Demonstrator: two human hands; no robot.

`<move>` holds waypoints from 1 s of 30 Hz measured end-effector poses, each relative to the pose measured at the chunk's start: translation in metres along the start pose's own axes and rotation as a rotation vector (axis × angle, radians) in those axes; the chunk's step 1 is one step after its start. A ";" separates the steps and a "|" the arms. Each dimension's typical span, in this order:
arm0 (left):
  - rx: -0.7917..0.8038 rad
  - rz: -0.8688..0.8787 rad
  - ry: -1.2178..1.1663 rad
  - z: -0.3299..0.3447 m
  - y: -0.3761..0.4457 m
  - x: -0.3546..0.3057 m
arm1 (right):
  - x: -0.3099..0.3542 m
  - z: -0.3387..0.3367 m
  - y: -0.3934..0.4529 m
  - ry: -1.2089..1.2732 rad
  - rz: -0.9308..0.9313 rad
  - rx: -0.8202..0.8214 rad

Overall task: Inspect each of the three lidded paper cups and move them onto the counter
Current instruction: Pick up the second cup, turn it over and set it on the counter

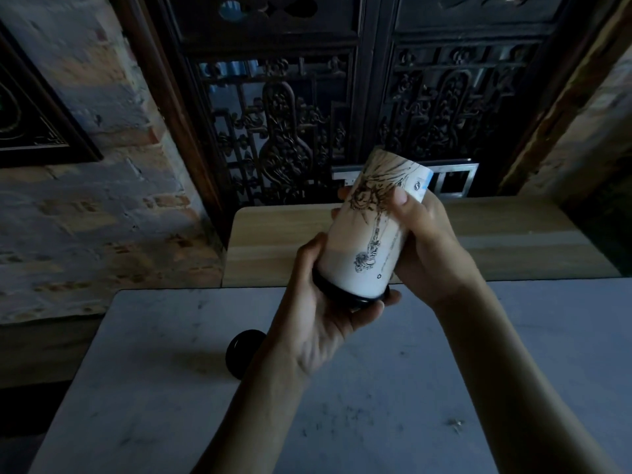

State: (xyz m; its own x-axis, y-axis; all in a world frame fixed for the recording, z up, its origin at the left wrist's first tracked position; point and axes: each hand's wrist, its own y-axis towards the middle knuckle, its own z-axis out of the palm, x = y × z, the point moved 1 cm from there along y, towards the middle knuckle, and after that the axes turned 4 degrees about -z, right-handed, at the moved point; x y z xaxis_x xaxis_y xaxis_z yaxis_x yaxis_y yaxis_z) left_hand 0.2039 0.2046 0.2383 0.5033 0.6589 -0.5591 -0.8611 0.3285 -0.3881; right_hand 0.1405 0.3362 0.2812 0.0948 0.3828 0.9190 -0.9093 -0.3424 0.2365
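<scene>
A white paper cup [369, 230] with dark ink drawings and a black lid is held in the air, tilted with its lid toward me and its base pointing away. My left hand [318, 323] cups the black lid end from below. Around the cup's upper side, near the base, my right hand [424, 244] is wrapped. Partly hidden behind my left wrist, a second black-lidded cup [241, 350] stands on the grey table. A third cup is not in view.
A grey marble-like table [393, 405] fills the foreground. Beyond it lies a lighter wooden counter [513, 241]. A dark carved wooden screen [290, 138] stands behind, with a brick wall [102, 206] at the left.
</scene>
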 end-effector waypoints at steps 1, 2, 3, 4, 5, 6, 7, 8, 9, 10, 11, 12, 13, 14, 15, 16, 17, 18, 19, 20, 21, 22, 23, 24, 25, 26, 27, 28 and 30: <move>0.013 0.004 -0.001 0.000 0.000 0.000 | 0.001 0.000 0.000 0.003 0.002 0.002; 0.012 0.020 0.011 0.002 0.000 0.001 | 0.001 0.001 -0.001 0.001 -0.005 -0.011; -0.003 0.047 0.043 0.002 0.000 0.003 | 0.001 0.002 -0.001 -0.013 -0.016 -0.033; -0.025 0.082 0.073 0.003 0.000 0.005 | 0.001 0.003 -0.001 -0.040 -0.034 -0.060; -0.053 0.124 0.110 0.003 0.001 0.007 | -0.001 0.004 -0.002 -0.066 -0.056 -0.090; -0.077 0.170 0.138 0.004 0.002 0.009 | -0.002 0.006 -0.003 -0.080 -0.070 -0.126; -0.112 0.218 0.157 0.004 0.003 0.011 | -0.003 0.007 -0.004 -0.077 -0.069 -0.166; -0.139 0.254 0.156 0.004 0.004 0.012 | -0.005 0.008 -0.006 -0.066 -0.067 -0.200; -0.155 0.277 0.158 0.004 0.004 0.014 | -0.006 0.009 -0.007 -0.052 -0.062 -0.222; -0.151 0.281 0.157 0.004 0.004 0.014 | -0.007 0.009 -0.009 -0.045 -0.059 -0.228; -0.146 0.266 0.157 0.003 0.004 0.014 | -0.007 0.008 -0.009 -0.040 -0.054 -0.225; -0.124 0.231 0.143 0.003 0.002 0.013 | -0.005 0.007 -0.010 -0.034 -0.051 -0.205; -0.084 0.174 0.115 0.004 0.000 0.011 | -0.003 0.005 -0.010 -0.023 -0.050 -0.168; -0.038 0.104 0.069 0.004 -0.001 0.010 | 0.000 0.003 -0.010 -0.012 -0.046 -0.126; 0.004 0.044 0.025 0.003 -0.001 0.008 | 0.002 0.001 -0.010 -0.002 -0.038 -0.084; 0.036 0.001 -0.007 0.001 -0.001 0.007 | 0.004 0.000 -0.009 -0.002 -0.022 -0.051; 0.055 -0.023 -0.022 0.000 0.000 0.006 | 0.005 -0.001 -0.009 -0.010 -0.009 -0.036; 0.064 -0.029 -0.027 0.000 0.000 0.006 | 0.006 -0.001 -0.009 -0.021 -0.002 -0.033; 0.059 -0.019 -0.016 -0.001 0.001 0.007 | 0.006 -0.001 -0.008 -0.033 0.001 -0.039; 0.045 0.004 0.007 0.000 0.001 0.008 | 0.006 -0.001 -0.008 -0.047 -0.001 -0.049; 0.027 0.038 0.040 0.001 0.000 0.008 | 0.006 -0.001 -0.008 -0.068 -0.017 -0.060; 0.005 0.073 0.067 0.002 0.001 0.009 | 0.005 -0.001 -0.007 -0.099 -0.035 -0.070; -0.022 0.107 0.086 0.001 0.002 0.010 | 0.005 -0.001 -0.006 -0.135 -0.052 -0.080; -0.045 0.136 0.093 0.001 0.002 0.011 | 0.004 -0.001 -0.006 -0.164 -0.064 -0.087; -0.053 0.154 0.099 0.001 0.003 0.012 | 0.004 -0.001 -0.006 -0.178 -0.073 -0.092; -0.054 0.160 0.101 0.001 0.002 0.012 | 0.004 0.000 -0.006 -0.179 -0.076 -0.092; -0.050 0.157 0.096 0.000 0.002 0.012 | 0.004 0.002 -0.007 -0.175 -0.077 -0.094; -0.039 0.147 0.088 0.000 0.002 0.012 | 0.005 0.003 -0.007 -0.160 -0.074 -0.092; -0.007 0.111 0.073 0.000 0.001 0.010 | 0.006 0.003 -0.008 -0.097 -0.066 -0.082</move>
State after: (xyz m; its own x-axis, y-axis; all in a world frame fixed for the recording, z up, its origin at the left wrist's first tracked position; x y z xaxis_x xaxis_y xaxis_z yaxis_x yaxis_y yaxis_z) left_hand 0.2079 0.2118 0.2326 0.4091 0.6401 -0.6503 -0.9114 0.2512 -0.3260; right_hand 0.1499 0.3386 0.2861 0.1904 0.3161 0.9294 -0.9296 -0.2463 0.2742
